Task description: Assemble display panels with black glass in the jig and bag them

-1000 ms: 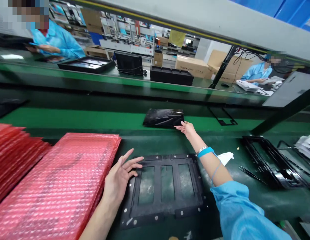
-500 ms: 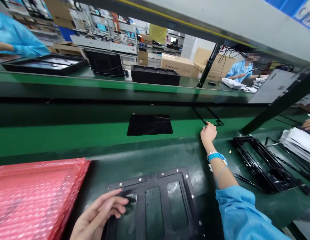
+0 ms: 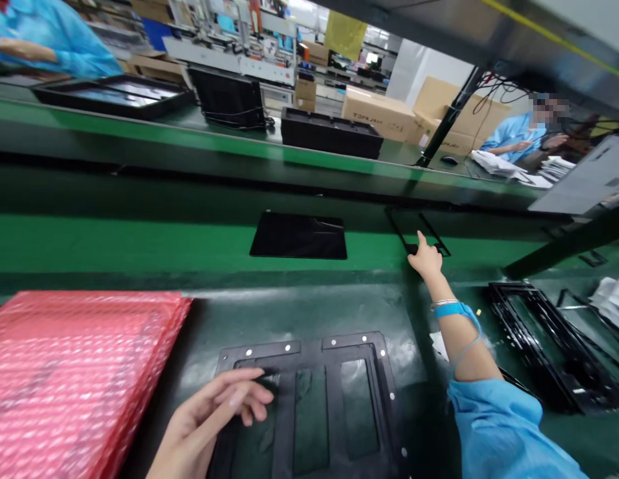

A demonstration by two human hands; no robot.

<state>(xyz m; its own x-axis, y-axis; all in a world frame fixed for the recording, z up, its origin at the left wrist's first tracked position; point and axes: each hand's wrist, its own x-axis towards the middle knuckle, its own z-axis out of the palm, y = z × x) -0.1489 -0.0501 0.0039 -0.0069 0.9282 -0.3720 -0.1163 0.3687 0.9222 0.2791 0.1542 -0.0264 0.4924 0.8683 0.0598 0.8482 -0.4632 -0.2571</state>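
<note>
One thin blk frame [image 3: 434,233], long axis slanting away-L, has R hand [image 3: 427,260] at near end, grip unclear; L hand [image 3: 223,411] open.

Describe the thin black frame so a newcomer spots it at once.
Find the bright green strip beyond the near table. On it, right of a flat black panel, the thin frame lies at the right hand's fingers. Narrow bars leave its middle open, unlike the solid panel, and it shows none of the white dots on the thick frame by the left hand.
</note>
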